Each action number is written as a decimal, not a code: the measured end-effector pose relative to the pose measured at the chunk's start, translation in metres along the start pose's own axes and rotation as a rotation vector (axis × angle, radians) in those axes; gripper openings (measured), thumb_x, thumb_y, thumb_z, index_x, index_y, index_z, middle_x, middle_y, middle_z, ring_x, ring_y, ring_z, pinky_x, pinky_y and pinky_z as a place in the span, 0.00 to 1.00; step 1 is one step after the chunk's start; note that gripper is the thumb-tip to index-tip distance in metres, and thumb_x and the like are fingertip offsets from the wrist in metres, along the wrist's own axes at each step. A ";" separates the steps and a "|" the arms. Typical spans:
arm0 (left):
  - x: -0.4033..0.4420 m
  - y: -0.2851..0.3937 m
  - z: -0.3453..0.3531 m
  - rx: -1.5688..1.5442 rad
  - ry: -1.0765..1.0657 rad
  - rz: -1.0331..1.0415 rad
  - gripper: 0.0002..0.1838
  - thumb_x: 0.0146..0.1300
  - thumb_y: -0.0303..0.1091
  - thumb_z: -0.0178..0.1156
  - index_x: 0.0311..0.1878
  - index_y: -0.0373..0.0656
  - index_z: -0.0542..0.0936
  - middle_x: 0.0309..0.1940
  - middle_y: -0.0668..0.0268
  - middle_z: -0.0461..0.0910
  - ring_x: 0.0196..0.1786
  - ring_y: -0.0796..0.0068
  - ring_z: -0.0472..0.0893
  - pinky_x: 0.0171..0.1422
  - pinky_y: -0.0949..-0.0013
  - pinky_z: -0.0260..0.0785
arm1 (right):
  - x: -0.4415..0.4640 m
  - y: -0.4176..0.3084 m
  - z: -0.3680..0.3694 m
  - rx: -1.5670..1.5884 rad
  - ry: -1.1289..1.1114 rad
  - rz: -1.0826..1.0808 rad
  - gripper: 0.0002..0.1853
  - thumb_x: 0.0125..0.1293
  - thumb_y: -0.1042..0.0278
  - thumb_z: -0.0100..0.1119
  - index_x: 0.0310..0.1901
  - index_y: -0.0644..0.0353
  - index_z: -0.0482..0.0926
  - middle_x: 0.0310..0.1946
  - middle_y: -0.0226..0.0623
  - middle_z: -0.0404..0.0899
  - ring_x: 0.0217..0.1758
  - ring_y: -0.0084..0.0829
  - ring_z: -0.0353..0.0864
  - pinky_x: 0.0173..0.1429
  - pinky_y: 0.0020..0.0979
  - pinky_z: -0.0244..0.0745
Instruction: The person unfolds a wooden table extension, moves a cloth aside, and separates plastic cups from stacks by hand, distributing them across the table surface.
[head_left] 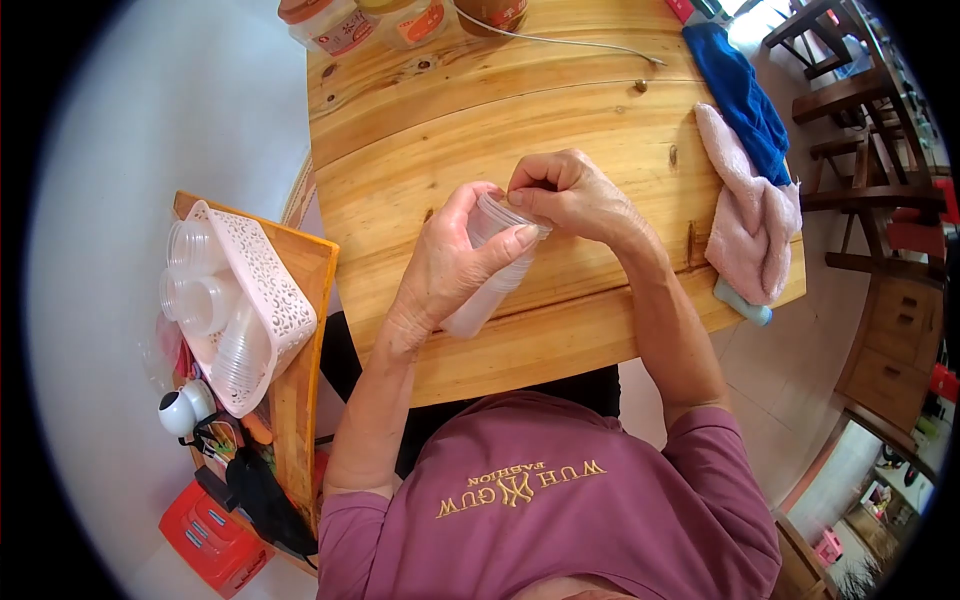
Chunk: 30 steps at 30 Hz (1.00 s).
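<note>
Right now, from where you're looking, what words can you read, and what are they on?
"FASHION": upside down, on the shirt.
Larger gold letters beside it: upside down, I can't read them surely.
Left jar: label too blurred to read.
Middle jar: too blurred.
Brown jar: too blurred.

Plum shirt (600, 520); short sleeves (705, 445); gold lettering (580, 469) and central emblem (514, 489)
</note>
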<state>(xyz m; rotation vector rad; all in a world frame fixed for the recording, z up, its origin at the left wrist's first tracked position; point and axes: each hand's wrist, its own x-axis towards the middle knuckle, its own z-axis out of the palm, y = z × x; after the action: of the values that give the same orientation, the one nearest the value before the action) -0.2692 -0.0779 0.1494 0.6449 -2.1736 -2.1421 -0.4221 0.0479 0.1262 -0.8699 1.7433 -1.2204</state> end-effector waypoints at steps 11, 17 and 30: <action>0.000 -0.010 -0.003 -0.214 -0.011 -0.047 0.33 0.63 0.50 0.68 0.60 0.35 0.70 0.45 0.61 0.79 0.46 0.76 0.78 0.50 0.70 0.74 | 0.001 0.003 -0.018 0.098 0.251 -0.010 0.09 0.64 0.67 0.61 0.33 0.66 0.82 0.21 0.24 0.74 0.24 0.16 0.69 0.26 0.23 0.63; 0.000 -0.018 -0.012 -0.304 -0.033 -0.105 0.33 0.64 0.52 0.67 0.61 0.36 0.69 0.44 0.61 0.78 0.46 0.77 0.78 0.50 0.71 0.73 | 0.006 0.025 -0.036 -0.071 0.578 -0.030 0.12 0.65 0.66 0.63 0.41 0.69 0.82 0.26 0.31 0.79 0.29 0.21 0.74 0.34 0.28 0.71; -0.007 -0.045 -0.026 -0.621 -0.153 0.041 0.31 0.64 0.49 0.68 0.62 0.40 0.70 0.44 0.66 0.80 0.46 0.78 0.80 0.49 0.73 0.75 | 0.131 -0.072 -0.081 -0.828 0.770 -0.457 0.48 0.55 0.43 0.71 0.70 0.65 0.62 0.64 0.61 0.67 0.67 0.56 0.72 0.69 0.45 0.68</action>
<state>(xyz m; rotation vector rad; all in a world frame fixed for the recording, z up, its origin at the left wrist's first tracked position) -0.2424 -0.0996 0.1098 0.3899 -1.4041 -2.7034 -0.5449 -0.0564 0.1807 -1.4495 2.8949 -1.1896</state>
